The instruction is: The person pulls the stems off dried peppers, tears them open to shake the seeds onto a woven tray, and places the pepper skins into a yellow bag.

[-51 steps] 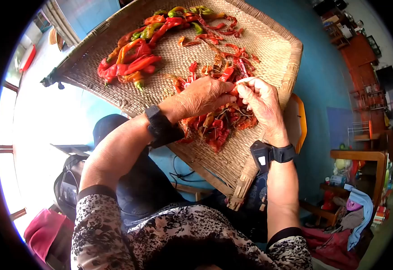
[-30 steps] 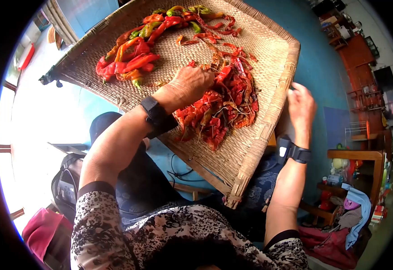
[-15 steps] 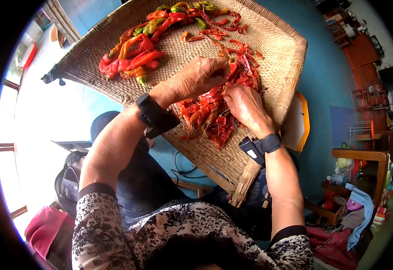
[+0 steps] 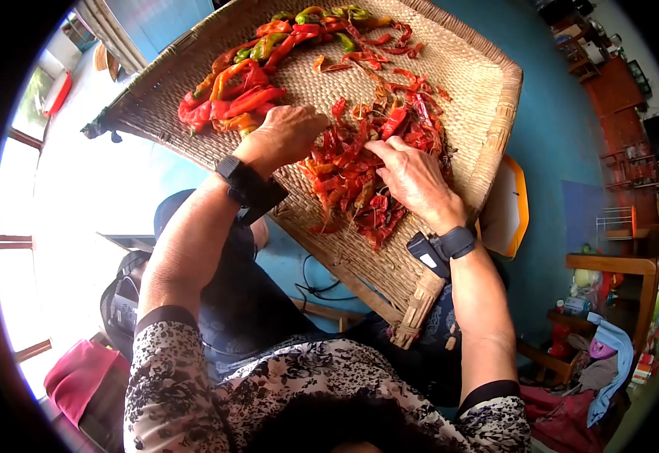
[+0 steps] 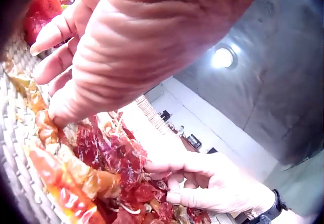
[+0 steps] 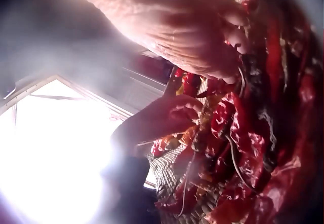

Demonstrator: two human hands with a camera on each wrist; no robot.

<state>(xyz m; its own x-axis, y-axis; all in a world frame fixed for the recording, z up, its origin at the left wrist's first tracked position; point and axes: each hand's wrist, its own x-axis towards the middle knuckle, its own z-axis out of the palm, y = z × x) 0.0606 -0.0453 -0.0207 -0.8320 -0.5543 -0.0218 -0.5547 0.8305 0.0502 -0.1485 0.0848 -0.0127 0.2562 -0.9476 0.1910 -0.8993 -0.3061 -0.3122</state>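
Observation:
Dried red chili peppers (image 4: 375,200) lie heaped in a woven basket tray (image 4: 465,75), wrinkled, some with thin stems. At the heap's left edge is my left hand (image 4: 288,134), palm down; the left wrist view shows its fingers (image 5: 53,34) loosely extended and its thumb touching an orange dried pepper (image 5: 46,125). My right hand (image 4: 412,177) reaches onto the heap's right side. In the left wrist view the right hand's thumb and fingers stand apart, tips among the dried peppers. Fresher red, orange and green peppers (image 4: 250,98) form a curved row beyond the left hand.
The tray rests over the person's lap, its bound corner (image 4: 416,309) pointing toward the body. A yellow-edged object (image 4: 518,208) shows beyond the tray's right side. A wooden chair with clothes (image 4: 605,362) stands at right, a dark backpack (image 4: 122,302) at left.
The right hand swung out past the tray's right edge, then came back onto the heap. The left hand first moved toward the heap's middle, then drew back left to its edge.

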